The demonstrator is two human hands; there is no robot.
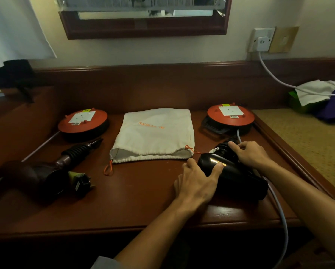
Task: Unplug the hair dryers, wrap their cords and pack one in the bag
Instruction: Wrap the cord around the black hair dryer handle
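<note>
black hair dryer (232,175): lying on the worktop (124,200) at right, long axis running from near-right to far-left, coiled cord end toward the right reel (230,117). left hand (196,183) fingers spread over its barrel; right hand (252,154) fingers curled round the cord coil, nearer the cord. bag (155,134): just left, mouth toward the person; brown hair dryer (46,171) well left.

Both bare forearms are extended forward from the lower edge of the view, converging toward the right. The left hand (198,182) is laid palm-down, its fingers spread and its thumb angled out to the right. The right hand (251,154) is held slightly farther forward, knuckles up, with the fingers curled and the index finger stretched leftward.
</note>
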